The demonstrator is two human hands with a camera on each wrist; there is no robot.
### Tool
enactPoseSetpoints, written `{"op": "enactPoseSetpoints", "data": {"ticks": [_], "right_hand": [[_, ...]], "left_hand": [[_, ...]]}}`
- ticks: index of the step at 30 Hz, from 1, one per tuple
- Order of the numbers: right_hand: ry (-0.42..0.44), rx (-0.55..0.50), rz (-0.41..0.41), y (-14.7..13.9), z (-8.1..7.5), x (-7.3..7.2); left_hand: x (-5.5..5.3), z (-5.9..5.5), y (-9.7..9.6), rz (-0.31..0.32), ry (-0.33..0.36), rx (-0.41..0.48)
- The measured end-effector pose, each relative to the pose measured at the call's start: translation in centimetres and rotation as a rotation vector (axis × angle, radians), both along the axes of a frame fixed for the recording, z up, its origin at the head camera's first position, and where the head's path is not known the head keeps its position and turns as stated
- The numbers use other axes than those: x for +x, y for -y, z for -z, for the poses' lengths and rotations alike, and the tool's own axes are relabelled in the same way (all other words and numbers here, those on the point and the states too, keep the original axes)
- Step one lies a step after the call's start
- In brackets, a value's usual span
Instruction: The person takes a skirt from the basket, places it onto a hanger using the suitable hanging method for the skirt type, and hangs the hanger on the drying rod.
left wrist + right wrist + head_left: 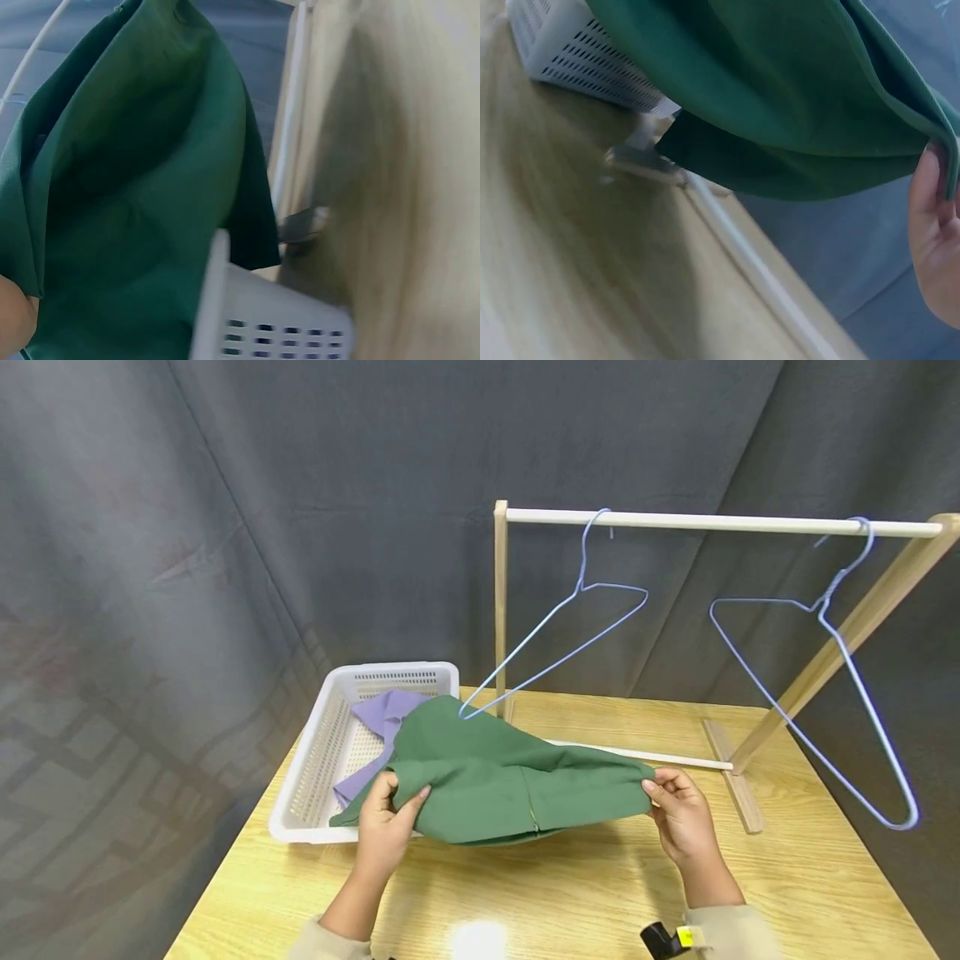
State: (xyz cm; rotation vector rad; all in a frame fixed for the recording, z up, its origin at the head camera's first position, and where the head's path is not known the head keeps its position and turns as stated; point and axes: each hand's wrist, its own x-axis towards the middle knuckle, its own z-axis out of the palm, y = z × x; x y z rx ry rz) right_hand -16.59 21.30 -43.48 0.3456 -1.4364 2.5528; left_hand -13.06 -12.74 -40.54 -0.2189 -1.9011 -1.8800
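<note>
- Surface: wood-grain table, with a grey curtain on the far side.
- Green cloth: spans the gap between the hands, partly over the white basket at left.
- Left hand: pinches the cloth's left part.
- Right hand: pinches its right end.

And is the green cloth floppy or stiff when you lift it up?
Likely floppy: the green cloth sags in folds between the left hand and the right hand. Probably light too, since a pinch at each end seems enough to hold it.
</note>
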Motion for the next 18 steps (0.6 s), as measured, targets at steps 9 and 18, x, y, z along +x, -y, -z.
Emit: {"op": "enactPoseSetpoints", "data": {"ticks": [9,18], "right_hand": [[0.238,-0.066,-0.018,0.1,1.9,0.4],[0.436,-0.222,-0.072,0.6,3.4,0.7]], "left_hand": [[0.1,2.0,-0.4,0.014,0.183,0.009],[0.1,3.0,-1.3,0.046,0.331,0.132]]}}
